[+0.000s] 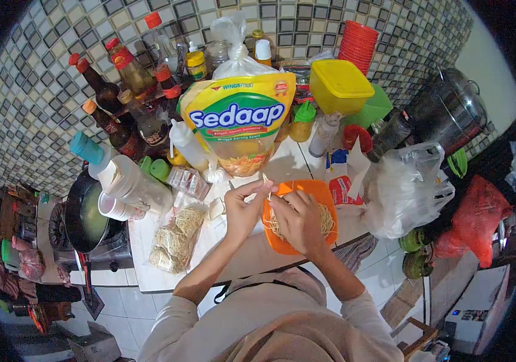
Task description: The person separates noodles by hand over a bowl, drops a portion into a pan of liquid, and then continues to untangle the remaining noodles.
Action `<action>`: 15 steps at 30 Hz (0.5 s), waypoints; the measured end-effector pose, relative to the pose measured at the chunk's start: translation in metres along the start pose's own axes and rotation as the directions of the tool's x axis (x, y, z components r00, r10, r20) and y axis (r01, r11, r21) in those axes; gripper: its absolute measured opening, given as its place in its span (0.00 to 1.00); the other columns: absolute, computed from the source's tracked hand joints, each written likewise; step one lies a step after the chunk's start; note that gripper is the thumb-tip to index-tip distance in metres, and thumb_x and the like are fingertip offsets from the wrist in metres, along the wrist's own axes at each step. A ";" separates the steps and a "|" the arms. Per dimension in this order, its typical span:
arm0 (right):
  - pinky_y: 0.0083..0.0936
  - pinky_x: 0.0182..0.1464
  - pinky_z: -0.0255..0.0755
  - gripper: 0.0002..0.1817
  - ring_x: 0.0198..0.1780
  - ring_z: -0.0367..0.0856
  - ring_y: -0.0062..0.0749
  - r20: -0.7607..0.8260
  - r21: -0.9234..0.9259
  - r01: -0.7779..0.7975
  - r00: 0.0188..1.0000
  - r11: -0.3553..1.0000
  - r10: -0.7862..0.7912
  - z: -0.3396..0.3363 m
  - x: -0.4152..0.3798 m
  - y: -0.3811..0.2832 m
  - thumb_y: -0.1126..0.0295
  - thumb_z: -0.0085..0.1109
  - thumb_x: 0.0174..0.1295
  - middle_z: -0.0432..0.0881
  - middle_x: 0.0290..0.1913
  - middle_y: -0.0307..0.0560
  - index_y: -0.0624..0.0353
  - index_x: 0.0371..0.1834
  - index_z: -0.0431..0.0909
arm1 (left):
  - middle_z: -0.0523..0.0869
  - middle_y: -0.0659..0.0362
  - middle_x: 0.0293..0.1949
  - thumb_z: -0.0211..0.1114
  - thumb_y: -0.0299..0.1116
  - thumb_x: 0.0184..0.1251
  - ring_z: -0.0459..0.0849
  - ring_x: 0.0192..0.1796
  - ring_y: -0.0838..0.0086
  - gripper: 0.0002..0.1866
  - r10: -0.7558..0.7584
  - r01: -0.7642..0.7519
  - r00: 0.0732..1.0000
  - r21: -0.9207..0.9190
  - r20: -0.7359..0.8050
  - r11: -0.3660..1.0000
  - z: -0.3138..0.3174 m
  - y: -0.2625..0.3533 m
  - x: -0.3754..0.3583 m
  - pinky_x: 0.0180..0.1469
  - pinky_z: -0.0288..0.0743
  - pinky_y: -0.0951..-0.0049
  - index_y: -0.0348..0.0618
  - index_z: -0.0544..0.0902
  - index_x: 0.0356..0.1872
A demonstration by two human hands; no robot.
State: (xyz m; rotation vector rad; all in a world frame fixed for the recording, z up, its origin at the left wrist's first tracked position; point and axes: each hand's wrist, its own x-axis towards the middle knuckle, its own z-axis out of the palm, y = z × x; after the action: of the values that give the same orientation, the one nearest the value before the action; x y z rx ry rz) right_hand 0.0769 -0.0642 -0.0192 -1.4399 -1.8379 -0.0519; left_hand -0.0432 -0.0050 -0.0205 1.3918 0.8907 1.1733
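Observation:
Above an orange square tray (282, 246) of pale dry noodles (328, 222), my two hands come close together. My left hand (247, 208) is closed in a pinch at the tray's left rim, with pale noodle strands showing at its fingertips. Fingers bent, my right hand (297, 220) hangs over the noodles and its fingertips meet the same strands; part of the noodles is hidden below it. Left of my hands lies a clear plastic pack of noodle cakes (176, 241). Behind the tray stands a yellow and green Sedaap pouch (238, 120).
Sauce bottles (134, 75) crowd the back left by the tiled wall. A dark pan (89, 211) of liquid sits on the stove at left. White cups (119, 206), a yellow container (341, 87), stacked red cups (357, 45) and a white plastic bag (411, 190) surround the worktop.

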 end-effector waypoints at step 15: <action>0.31 0.37 0.60 0.12 0.37 0.69 0.30 0.019 -0.181 0.318 0.947 0.931 -0.320 -0.028 0.016 0.021 0.67 0.58 0.42 0.70 0.26 0.33 0.44 0.34 0.79 | 0.82 0.59 0.31 0.58 0.27 0.58 0.77 0.34 0.82 0.09 -0.144 0.169 0.941 -0.058 0.306 0.984 -0.015 0.001 -0.001 0.39 0.71 0.82 0.31 0.80 0.36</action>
State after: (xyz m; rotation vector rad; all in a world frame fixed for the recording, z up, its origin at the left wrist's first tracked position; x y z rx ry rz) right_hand 0.1089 -0.0566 0.0009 -1.2409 -2.0861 -0.3985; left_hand -0.0575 -0.0019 -0.0207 1.3609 0.7127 0.8403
